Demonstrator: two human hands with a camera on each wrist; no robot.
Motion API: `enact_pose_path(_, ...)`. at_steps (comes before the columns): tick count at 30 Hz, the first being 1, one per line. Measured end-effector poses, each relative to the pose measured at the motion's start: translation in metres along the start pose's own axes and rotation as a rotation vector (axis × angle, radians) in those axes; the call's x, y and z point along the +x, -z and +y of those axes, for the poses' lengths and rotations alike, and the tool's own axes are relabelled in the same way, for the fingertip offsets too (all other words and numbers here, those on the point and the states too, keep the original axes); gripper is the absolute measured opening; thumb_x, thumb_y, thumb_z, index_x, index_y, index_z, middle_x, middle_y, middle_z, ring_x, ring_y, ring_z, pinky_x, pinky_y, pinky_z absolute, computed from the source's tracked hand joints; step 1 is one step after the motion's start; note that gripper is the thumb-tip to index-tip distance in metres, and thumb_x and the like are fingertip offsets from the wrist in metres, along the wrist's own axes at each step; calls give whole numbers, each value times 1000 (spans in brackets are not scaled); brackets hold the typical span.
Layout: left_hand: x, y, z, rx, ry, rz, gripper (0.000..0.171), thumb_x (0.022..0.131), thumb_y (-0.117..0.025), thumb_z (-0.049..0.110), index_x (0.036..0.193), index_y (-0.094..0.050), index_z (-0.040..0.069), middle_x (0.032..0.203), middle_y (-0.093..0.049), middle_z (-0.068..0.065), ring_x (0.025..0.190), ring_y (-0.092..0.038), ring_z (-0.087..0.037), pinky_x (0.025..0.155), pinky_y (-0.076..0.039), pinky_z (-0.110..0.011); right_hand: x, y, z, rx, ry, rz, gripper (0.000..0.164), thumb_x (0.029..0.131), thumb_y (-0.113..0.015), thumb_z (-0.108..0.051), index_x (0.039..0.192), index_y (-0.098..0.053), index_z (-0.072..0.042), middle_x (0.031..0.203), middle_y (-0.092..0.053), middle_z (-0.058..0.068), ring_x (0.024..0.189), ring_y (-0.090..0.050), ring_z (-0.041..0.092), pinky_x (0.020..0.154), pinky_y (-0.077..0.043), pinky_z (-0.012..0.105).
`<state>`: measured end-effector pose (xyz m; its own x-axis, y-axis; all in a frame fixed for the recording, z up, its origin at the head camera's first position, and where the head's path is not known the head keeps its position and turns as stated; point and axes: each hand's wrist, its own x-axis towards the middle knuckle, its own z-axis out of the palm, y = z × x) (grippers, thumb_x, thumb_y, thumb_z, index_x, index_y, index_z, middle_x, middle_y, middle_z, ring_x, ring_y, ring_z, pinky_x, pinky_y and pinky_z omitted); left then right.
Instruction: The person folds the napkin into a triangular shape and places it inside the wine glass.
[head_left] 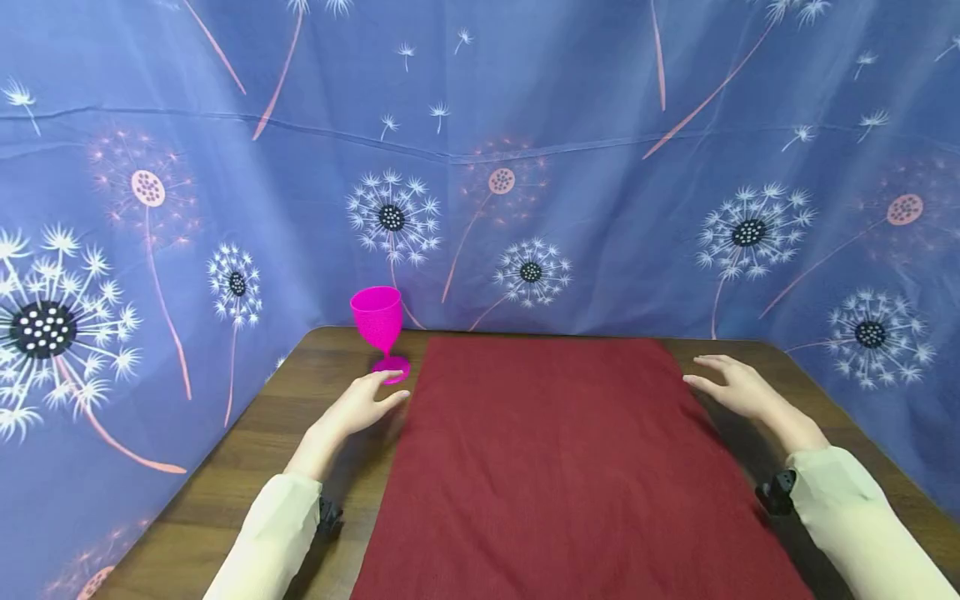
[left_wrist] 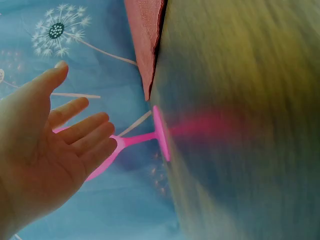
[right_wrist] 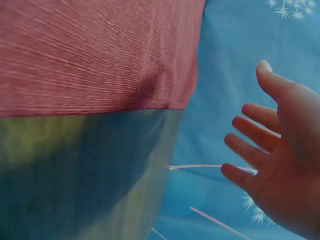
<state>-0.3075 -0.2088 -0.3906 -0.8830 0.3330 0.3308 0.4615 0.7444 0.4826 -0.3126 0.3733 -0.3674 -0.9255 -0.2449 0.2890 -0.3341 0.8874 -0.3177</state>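
The left hand [head_left: 356, 410] hovers above the tabletop [head_left: 225, 467] with its fingers loosely extended and its thumb held apart. Just beyond those fingertips stands a bright pink stemmed goblet [head_left: 378, 315], upright, its round base on the tabletop. In the head view the index fingertip overlaps the goblet's base; in the left wrist view the fingers hide part of its bowl.

The right hand [head_left: 738, 393] also hovers with its fingers relaxed and slightly bent, thumb apart, well away from the goblet. A dark red cloth [head_left: 555, 467] lies spread between the two hands: its left edge runs just beside the left fingers, its right edge near the right thumb and fingertips.

Beyond the fingers of both hands hangs a blue dandelion-print curtain [head_left: 607, 217]. Behind the fingers, pale sleeves [head_left: 266, 529] cover the forearms, with a small black device [head_left: 777, 493] at each wrist.
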Motion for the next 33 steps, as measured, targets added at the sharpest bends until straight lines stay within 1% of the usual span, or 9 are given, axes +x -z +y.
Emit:
enact_pose_path(4,5,-6,-3,-17,-14,-15,41,90,-61,22,122,-58,-4,121,-61,-19,116,-55,-35,99,-41,-48,6,-4,3,-6,43,41,48,90,-61,-27,120,-55,11,121,-51,37,113,-45,54,90,-36,61)
enact_pose_path(7,8,-8,-5,-27,2,-24,40,91,-60,22,120,-59,-4,120,-62,-19,117,-55,-34,99,-42,-47,16,-4,5,-17,64,58,45,90,-61,-24,117,-56,11,118,-54,36,110,-48,53,88,-39,60)
enact_pose_path(10,12,-9,-7,-42,12,-24,38,92,-59,22,119,-59,-4,119,-63,-19,115,-56,-34,97,-43,-47,28,-2,7,-34,66,43,45,92,-58,-25,118,-56,11,118,-54,36,110,-48,54,88,-39,61)
enact_pose_path(13,16,-10,-10,-61,36,-37,36,92,-59,22,119,-60,-3,117,-64,-18,112,-59,-33,95,-45,-46,39,-5,11,-33,39,-5,47,95,-53,-28,122,-53,11,122,-51,36,112,-46,54,89,-38,62)
enact_pose_path(17,20,-11,-10,-74,70,-107,34,93,-57,23,117,-61,-1,114,-66,-16,111,-59,-31,96,-45,-45,48,-12,16,-45,15,-47,49,98,-47,-31,123,-52,11,123,-51,37,112,-46,55,89,-38,63)
enact_pose_path(21,23,-12,-8,-83,54,-172,33,93,-56,21,115,-62,-4,111,-67,-17,110,-60,-32,96,-45,-45,58,-20,23,-59,23,-53,46,98,-47,-27,120,-54,13,119,-53,37,110,-47,55,89,-38,63)
enact_pose_path(24,26,-13,-6,-97,42,-180,32,93,-57,19,113,-62,-6,110,-67,-18,109,-60,-32,96,-45,-45,69,-24,27,-61,30,-56,45,98,-46,-25,119,-54,14,118,-53,38,109,-47,56,88,-39,63)
enact_pose_path(27,27,-13,-5,-107,54,-213,31,92,-58,18,113,-63,-4,112,-66,-17,111,-59,-31,96,-45,-45,79,-27,31,-52,27,-76,45,99,-45,-25,121,-52,13,119,-52,39,109,-46,56,88,-38,63)
enact_pose_path(33,26,-17,-9,-99,22,-292,29,92,-58,19,112,-65,-1,111,-67,-14,111,-59,-31,94,-47,-42,88,-35,40,-51,9,-108,41,98,-46,-19,121,-52,14,117,-52,39,109,-46,57,87,-39,63)
